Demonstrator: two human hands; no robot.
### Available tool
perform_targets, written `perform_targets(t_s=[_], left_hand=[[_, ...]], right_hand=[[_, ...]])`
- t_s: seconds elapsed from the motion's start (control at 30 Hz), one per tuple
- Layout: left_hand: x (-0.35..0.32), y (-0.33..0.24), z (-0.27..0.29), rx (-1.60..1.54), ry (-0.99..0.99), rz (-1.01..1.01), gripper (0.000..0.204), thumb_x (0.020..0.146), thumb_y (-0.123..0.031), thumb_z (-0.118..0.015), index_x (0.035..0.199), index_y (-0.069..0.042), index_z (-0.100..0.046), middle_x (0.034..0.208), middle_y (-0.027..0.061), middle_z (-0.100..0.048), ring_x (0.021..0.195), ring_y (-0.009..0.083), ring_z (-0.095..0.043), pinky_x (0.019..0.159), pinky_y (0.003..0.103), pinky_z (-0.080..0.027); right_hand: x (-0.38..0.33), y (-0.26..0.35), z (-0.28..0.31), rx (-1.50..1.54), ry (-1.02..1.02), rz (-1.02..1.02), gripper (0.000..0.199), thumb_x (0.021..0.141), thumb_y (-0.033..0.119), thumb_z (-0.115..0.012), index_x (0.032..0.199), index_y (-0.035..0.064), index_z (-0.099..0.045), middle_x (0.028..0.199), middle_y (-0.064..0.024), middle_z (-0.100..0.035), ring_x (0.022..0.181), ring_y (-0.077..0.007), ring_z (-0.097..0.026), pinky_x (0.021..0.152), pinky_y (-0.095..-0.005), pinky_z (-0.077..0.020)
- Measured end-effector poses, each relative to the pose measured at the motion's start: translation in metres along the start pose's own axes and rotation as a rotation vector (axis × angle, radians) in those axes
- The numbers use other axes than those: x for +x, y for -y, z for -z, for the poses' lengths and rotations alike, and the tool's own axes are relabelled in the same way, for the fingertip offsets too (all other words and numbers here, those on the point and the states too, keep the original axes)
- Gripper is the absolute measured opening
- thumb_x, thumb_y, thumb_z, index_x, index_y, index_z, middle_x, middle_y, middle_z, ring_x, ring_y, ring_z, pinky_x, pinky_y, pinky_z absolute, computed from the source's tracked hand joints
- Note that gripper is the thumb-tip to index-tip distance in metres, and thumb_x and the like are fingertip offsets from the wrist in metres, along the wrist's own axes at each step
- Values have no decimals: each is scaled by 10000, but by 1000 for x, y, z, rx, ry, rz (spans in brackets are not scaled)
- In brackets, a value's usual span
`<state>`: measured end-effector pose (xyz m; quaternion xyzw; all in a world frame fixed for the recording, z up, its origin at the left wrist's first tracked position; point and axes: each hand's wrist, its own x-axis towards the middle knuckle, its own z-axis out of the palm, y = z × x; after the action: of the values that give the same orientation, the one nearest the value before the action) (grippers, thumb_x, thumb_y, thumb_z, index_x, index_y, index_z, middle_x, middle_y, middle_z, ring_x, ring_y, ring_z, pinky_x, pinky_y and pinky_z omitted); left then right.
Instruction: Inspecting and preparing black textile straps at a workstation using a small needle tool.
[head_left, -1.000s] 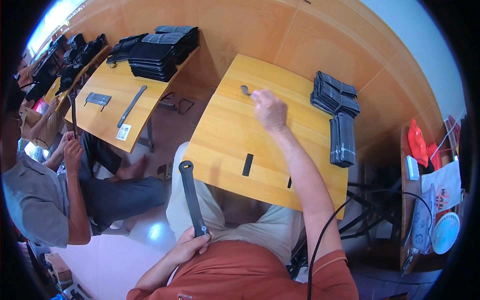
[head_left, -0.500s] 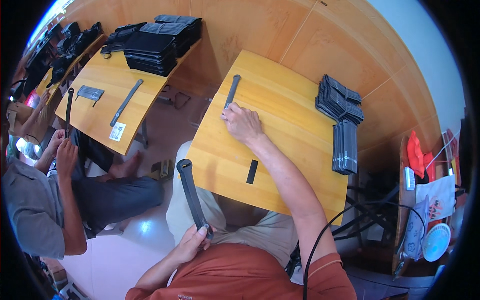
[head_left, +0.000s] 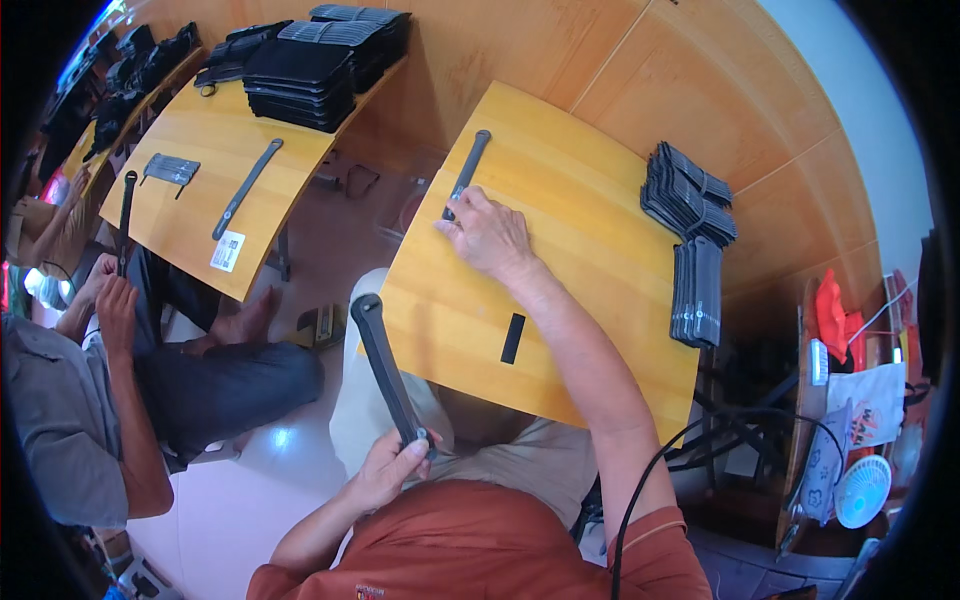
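Right hand (head_left: pixel 487 235) pinching the near end of a dark strap (head_left: pixel 465 172) lying on the wooden table (head_left: pixel 600 250), left hand (head_left: pixel 392 470) gripping a second black strap (head_left: pixel 383 368) upright above the lap.

A small white label (head_left: pixel 228 251) with dark print lies flat near the front edge of the left tabletop (head_left: pixel 190 215), just below the lower end of a long grey bar (head_left: pixel 246 188). Well right of that tabletop, at the picture's right edge, hang a red packet (head_left: pixel 830 315) and, just below it, a white printed bag (head_left: pixel 872 402).
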<state>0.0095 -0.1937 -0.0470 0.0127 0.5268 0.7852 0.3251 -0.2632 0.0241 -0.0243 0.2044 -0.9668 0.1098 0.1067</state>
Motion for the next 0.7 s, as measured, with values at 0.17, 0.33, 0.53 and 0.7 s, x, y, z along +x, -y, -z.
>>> perform_targets(t_s=[0.17,0.33,0.53,0.7], left_hand=[[14,-6,1,-138,-108,-56,344,1032,-316,-520,1186,-9,-546,843,22,-559,752,100,-547,696,269,-468],[28,-20,-4,-371,-155,-151,341,1022,-289,-553,1187,7,-583,871,43,-617,743,116,-575,693,274,-494],[29,-21,-23,-274,-67,-149,313,1024,-227,-559,1216,13,-612,1015,68,-665,861,124,-636,775,277,-526],[25,-17,-25,-218,-16,-197,323,1022,-225,-562,1245,5,-603,1045,73,-667,888,143,-643,797,291,-532]], right_hand=[[-34,14,27,141,-58,-37,406,880,354,-695,1169,70,-673,1162,-100,-628,819,-292,-678,736,-387,-552],[-131,68,74,864,217,66,520,737,245,-872,1188,75,-677,1122,-84,-619,601,-73,-505,549,-240,-461],[-190,85,52,1064,3,142,369,784,18,-801,1137,45,-696,1100,-119,-610,736,-101,-636,598,-239,-516],[-196,90,57,1004,-145,211,325,781,-18,-771,1094,19,-692,1042,-136,-629,695,-133,-652,575,-250,-531]])
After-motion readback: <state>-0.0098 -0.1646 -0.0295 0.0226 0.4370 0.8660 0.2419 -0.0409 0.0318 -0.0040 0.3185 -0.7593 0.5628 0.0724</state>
